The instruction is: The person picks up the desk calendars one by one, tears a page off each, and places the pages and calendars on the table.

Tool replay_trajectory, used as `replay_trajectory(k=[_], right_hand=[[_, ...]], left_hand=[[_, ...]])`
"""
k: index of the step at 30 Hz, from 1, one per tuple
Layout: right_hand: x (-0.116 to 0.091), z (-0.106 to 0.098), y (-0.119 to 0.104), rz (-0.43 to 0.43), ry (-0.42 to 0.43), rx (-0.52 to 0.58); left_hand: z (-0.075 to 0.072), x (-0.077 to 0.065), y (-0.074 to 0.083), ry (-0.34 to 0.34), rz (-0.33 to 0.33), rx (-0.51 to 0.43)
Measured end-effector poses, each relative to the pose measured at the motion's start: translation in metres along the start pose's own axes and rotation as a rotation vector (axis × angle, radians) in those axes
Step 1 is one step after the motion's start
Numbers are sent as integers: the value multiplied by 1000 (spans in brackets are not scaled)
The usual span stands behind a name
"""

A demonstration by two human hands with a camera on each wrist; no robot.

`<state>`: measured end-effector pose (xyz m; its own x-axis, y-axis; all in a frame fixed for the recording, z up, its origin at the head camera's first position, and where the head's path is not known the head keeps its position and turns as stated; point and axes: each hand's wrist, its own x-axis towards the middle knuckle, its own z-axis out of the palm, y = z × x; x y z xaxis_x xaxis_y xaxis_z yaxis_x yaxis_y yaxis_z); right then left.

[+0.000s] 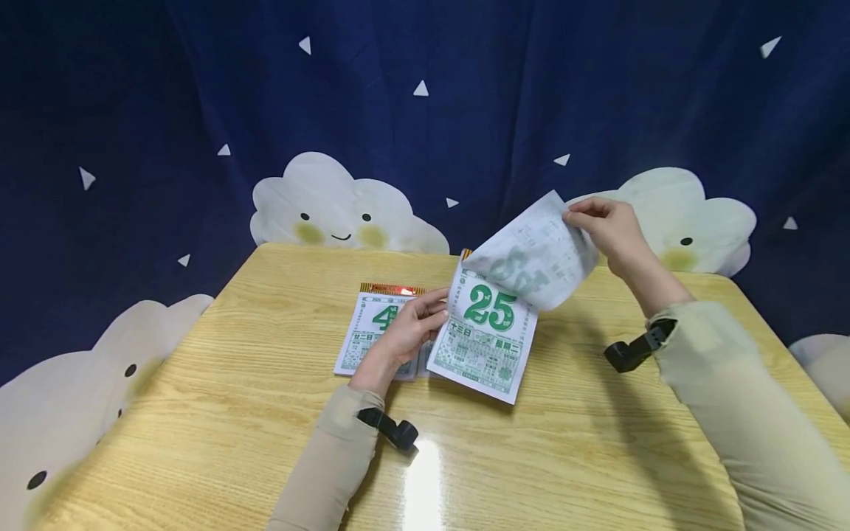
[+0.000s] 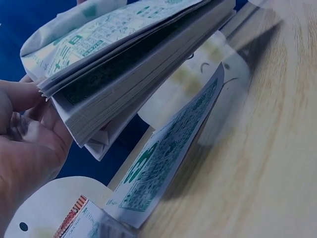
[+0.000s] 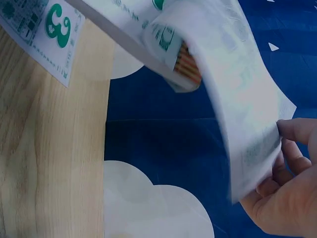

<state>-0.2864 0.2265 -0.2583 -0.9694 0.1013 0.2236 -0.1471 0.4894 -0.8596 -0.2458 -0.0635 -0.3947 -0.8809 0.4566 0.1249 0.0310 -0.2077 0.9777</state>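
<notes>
A thick tear-off calendar (image 1: 485, 346) with a green 25 on its page is held tilted up above the table. My left hand (image 1: 406, 332) grips its left edge, thumb in front; the left wrist view shows the thick page block (image 2: 148, 94) between thumb and fingers. My right hand (image 1: 614, 232) pinches the lower edge of a page (image 1: 541, 247) lifted up and to the right, its back showing a faint mirrored print. The page still joins the calendar near the striped top binding (image 3: 187, 67). A second calendar (image 1: 358, 343) with a green 4 lies behind my left hand.
Below the held calendar, a curled printed page (image 2: 163, 153) rises from the wooden table (image 1: 232, 413); a green 3 shows on a page (image 3: 44, 29) in the right wrist view. Past the far table edge hangs a dark blue curtain (image 1: 372, 96) with clouds.
</notes>
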Motion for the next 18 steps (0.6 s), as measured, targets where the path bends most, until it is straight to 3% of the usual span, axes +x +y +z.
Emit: replay_trajectory(k=[6, 12, 18], right_hand=[[0, -5, 0, 53, -14, 60], [-1, -4, 2, 110, -37, 116], [0, -3, 6, 156, -36, 125]], left_hand=[[2, 0, 1, -28, 21, -2], [4, 2, 0, 43, 54, -43], [7, 4, -2, 83, 32, -57]])
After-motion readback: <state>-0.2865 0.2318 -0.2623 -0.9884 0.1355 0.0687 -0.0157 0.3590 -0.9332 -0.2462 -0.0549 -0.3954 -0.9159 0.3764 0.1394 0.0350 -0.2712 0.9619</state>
